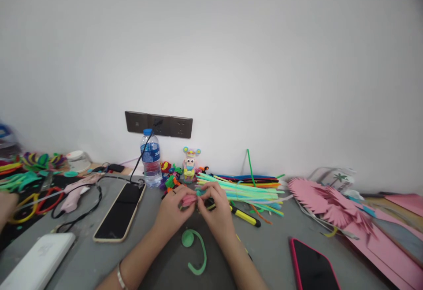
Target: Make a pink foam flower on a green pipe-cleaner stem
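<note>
My left hand (pixel 176 208) is closed on a small pink pipe-cleaner piece (pixel 189 200), pinched between thumb and fingers. Close beside it, my right hand (pixel 214 206) is pinched at a small teal pipe-cleaner bit (pixel 200 192) that touches or adjoins the pink piece; fingers hide how they join. On the grey table below both hands lies a green pipe cleaner (pixel 204 254), curved like a hook with a flat coiled disc at one end. Just past my right hand a bundle of light green pipe cleaners (pixel 244 191) is spread out.
A yellow and black utility knife (pixel 246 217) lies right of my hands. Behind stand a water bottle (pixel 151 160) and a small figure (pixel 190 164). Phones lie left (pixel 120 213) and right (pixel 313 265). Pink cut paper (pixel 333 206) fills the right; scissors (pixel 49 199) and a glue gun (pixel 73 195) lie left.
</note>
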Demonstrator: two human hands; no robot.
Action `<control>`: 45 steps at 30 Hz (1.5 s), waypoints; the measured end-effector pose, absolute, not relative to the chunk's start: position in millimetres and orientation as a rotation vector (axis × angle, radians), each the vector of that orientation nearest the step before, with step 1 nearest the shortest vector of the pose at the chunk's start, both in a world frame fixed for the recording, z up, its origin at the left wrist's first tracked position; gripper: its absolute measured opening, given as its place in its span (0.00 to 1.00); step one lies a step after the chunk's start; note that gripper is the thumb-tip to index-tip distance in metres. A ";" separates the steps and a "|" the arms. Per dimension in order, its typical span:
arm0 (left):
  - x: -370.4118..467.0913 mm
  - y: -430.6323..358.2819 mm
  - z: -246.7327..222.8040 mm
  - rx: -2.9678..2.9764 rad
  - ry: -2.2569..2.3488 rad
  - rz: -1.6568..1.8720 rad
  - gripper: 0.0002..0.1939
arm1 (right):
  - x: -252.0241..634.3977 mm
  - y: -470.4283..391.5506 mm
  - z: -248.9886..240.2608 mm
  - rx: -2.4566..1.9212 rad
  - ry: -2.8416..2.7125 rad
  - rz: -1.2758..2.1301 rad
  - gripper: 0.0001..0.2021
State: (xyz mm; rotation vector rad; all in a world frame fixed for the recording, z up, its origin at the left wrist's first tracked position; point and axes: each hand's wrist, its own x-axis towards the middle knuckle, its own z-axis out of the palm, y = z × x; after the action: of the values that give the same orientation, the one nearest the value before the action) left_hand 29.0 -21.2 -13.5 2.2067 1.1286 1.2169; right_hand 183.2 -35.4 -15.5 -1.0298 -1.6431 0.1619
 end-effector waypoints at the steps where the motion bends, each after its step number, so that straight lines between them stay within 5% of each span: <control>1: 29.4 -22.1 -13.4 2.215 1.138 1.212 0.06 | 182.7 -35.9 -15.1 -1.025 -1.638 0.177 0.09; 8: 31.3 -23.1 -18.2 2.297 1.245 1.308 0.02 | 177.8 -35.6 -13.4 -0.962 -1.595 0.328 0.08; 22: 29.6 -19.4 -23.1 2.249 1.072 1.463 0.12 | 178.5 -33.8 -14.5 -0.902 -1.619 0.422 0.08; 45: 29.0 -19.9 -15.2 2.133 1.106 1.393 0.09 | 182.6 -35.9 -13.6 -0.980 -1.671 0.202 0.04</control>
State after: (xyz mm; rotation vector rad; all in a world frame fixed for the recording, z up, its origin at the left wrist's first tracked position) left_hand 29.0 -19.9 -15.2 2.1327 1.1058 1.3933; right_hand 182.6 -35.9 -13.6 -0.9799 -1.6715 0.2017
